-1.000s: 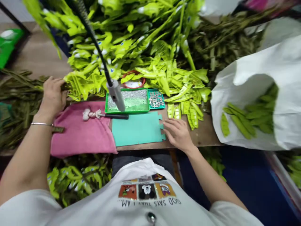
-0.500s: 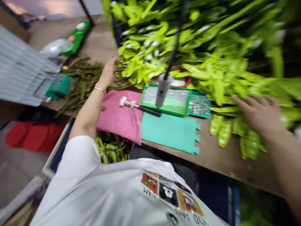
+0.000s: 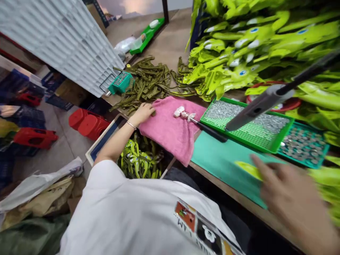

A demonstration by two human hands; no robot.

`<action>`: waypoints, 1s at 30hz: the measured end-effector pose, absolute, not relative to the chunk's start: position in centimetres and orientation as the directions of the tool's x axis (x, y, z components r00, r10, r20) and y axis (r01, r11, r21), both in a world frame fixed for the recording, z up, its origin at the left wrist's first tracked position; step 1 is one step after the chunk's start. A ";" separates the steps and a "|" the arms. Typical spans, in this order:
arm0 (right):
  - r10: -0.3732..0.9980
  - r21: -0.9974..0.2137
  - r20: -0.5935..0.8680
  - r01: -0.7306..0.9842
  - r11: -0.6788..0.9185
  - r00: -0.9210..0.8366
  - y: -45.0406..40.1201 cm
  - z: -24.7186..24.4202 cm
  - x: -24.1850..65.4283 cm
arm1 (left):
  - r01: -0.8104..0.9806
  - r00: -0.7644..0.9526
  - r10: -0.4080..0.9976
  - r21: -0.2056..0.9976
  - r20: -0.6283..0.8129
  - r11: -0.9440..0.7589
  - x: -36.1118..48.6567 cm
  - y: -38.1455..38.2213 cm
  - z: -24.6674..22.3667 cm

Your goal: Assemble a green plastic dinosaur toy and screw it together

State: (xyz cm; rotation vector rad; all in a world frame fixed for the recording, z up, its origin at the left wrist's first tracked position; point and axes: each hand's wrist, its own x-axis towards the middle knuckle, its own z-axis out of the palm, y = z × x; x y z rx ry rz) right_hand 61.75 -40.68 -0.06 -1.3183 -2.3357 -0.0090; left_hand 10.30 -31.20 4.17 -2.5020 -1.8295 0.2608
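Observation:
My left hand [image 3: 145,112] is at the left edge of a pink towel [image 3: 170,129], its fingers bent together around a small olive-green piece [image 3: 153,112]. Beside it lies a heap of olive-green strips [image 3: 152,79]. My right hand [image 3: 289,194], blurred, is above the teal foam mat [image 3: 225,166] with a yellow-green molded piece [image 3: 249,170] at its fingertips. A tool with a black handle [image 3: 214,132] lies across the towel and the green tray's edge, pinkish-white lumps [image 3: 183,113] around its far end.
A grey tool [image 3: 255,108] hangs over a green tray [image 3: 275,147] of small silver parts. A teal tray [image 3: 302,145] holds round metal parts. Yellow-green molded pieces [image 3: 244,46] are piled behind. Below the bench edge, a box holds more pieces [image 3: 140,159]. Red stools [image 3: 89,124] stand left.
The view has swung left. My left hand has drawn back from the far pile to the towel's edge. My right hand has left the pieces at right and brought one over the mat.

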 end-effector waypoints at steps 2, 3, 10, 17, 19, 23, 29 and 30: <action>0.759 -0.102 0.293 0.771 0.629 -0.581 -42.4 -0.2 58.7 | 0.927 0.344 0.934 -0.123 -0.097 -0.354 10.0 -31.8 4.1; 0.770 -0.081 0.270 0.783 0.616 -0.578 -43.2 -0.3 57.1 | 0.914 0.380 0.922 -0.120 -0.078 -0.387 9.7 -31.8 4.3; 0.827 -0.265 0.390 0.811 0.522 -0.405 -44.2 -0.4 55.8 | 0.825 0.565 0.803 -0.136 0.192 -0.548 10.2 -31.5 6.0; 0.809 -0.432 0.587 0.857 0.281 0.031 -45.4 0.0 63.7 | 0.724 0.669 0.656 -0.107 0.350 -0.681 25.8 -38.1 6.4; 0.822 -0.419 0.569 0.855 0.306 -0.016 -45.8 -0.5 63.7 | 0.642 0.719 0.551 -0.101 0.423 -0.760 31.0 -39.0 6.0; 0.865 -0.340 0.469 0.869 0.361 -0.176 -46.2 -1.5 62.3 | 0.545 0.805 0.487 -0.098 0.338 -0.833 38.7 -39.2 4.7; 0.900 -0.398 0.406 0.855 0.333 -0.162 -45.4 -1.6 62.6 | 0.543 0.825 0.554 0.121 0.108 -0.831 43.2 -38.8 2.0; 0.896 -0.393 0.407 0.851 0.349 -0.179 -45.2 -1.6 62.7 | 0.547 0.819 0.565 0.166 0.096 -0.821 43.4 -38.7 1.6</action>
